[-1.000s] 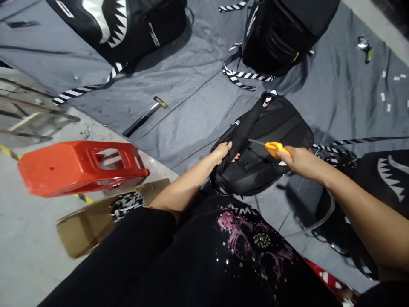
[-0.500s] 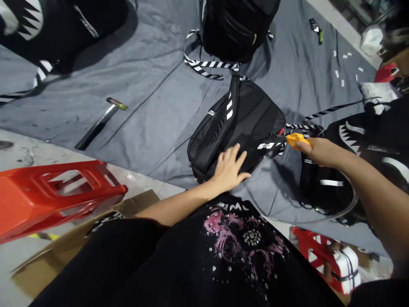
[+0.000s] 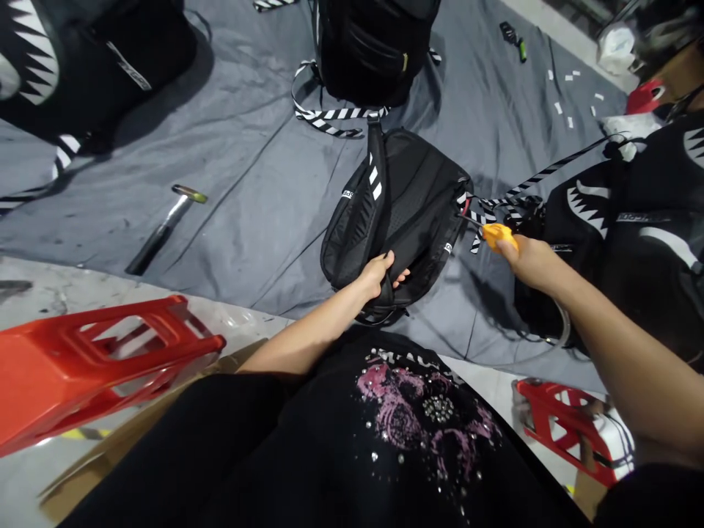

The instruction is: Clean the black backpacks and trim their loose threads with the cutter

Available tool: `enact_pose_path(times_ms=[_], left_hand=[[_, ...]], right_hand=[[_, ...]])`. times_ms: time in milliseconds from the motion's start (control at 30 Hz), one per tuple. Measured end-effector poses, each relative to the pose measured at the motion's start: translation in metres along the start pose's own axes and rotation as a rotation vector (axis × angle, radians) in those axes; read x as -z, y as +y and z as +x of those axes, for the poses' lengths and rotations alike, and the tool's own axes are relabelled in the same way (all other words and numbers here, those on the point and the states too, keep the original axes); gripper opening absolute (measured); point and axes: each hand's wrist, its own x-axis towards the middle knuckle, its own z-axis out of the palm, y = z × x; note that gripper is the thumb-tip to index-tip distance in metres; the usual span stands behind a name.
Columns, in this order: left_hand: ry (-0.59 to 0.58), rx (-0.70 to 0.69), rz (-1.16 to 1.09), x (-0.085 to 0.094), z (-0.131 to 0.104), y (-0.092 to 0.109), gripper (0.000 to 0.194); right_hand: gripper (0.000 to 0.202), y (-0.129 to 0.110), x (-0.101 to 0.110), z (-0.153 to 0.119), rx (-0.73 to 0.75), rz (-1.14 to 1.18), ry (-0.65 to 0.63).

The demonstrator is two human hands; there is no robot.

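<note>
A black backpack (image 3: 418, 172) lies on the grey cloth, its back panel and a shoulder strap (image 3: 376, 176) with white stripes facing up. My left hand (image 3: 379, 275) is closed on the backpack's near end, around the strap and fabric there; some fingertips are hidden under it. In my right hand (image 3: 525, 257) is a yellow air blow gun (image 3: 499, 236) with a thin dark nozzle. The nozzle points at the bag's right end, by a small red piece and striped webbing (image 3: 481, 217). Whether the tip touches is too small to tell.
A hammer (image 3: 168, 224) lies on the cloth (image 3: 247, 213) at left. Other black backpacks (image 3: 377, 59) stand beyond and at right (image 3: 583, 198). White scraps (image 3: 558, 108) and a small dark tool (image 3: 514, 40) lie at back right. Red stools (image 3: 110, 352) flank me on the floor.
My left hand went from lying spread on the backpack to gripping its near end. The backpack has turned and tilted. My right hand has brought the air blow gun slightly left with it.
</note>
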Motion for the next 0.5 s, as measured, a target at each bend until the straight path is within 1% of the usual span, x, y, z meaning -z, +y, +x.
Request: enact_pose_path(times_ms=[33,67,100,133,200,267,300,333,367,400,433,467,500], left_hand=[[0.018,-0.01,-0.004,-0.006,-0.002,-0.001,0.045],[0.047,-0.048,0.019,-0.013,-0.006,-0.001,0.043],[0.09,-0.117,0.087,-0.021,-0.011,-0.001,0.041],[0.14,-0.209,0.208,-0.029,-0.016,0.0,0.042],[0.216,-0.399,0.561,-0.043,-0.027,0.002,0.05],[0.221,-0.512,0.884,-0.048,-0.037,0.006,0.056],[0.208,-0.541,0.955,-0.045,-0.041,0.009,0.059],[0.21,-0.578,0.97,-0.038,-0.045,0.011,0.06],[0.247,-0.619,0.932,-0.026,-0.048,0.013,0.061],[0.32,-0.642,0.839,-0.011,-0.049,0.014,0.06],[0.411,-0.616,0.679,0.007,-0.05,0.015,0.057],[0.494,-0.543,0.483,0.026,-0.049,0.016,0.054],[0.543,-0.425,0.28,0.044,-0.046,0.016,0.05]], right_hand=[[0.059,-0.005,0.0,0.001,0.006,-0.031,0.01],[0.06,-0.01,0.001,0.001,0.007,-0.056,0.008],[0.061,-0.014,0.003,-0.001,-0.003,-0.082,0.01],[0.062,-0.016,0.005,-0.005,-0.025,-0.107,0.027],[0.063,-0.017,0.007,-0.012,-0.089,-0.146,0.079],[0.063,-0.014,0.004,-0.022,-0.106,-0.157,0.072],[0.062,-0.013,-0.001,-0.028,-0.085,-0.153,0.034],[0.062,-0.011,-0.007,-0.034,-0.056,-0.145,-0.018],[0.061,-0.009,-0.015,-0.042,-0.028,-0.133,-0.072],[0.06,-0.008,-0.024,-0.051,-0.005,-0.124,-0.115],[0.057,-0.007,-0.035,-0.061,0.02,-0.122,-0.146],[0.054,-0.007,-0.046,-0.071,0.055,-0.124,-0.168],[0.051,-0.007,-0.059,-0.081,0.088,-0.121,-0.192]])
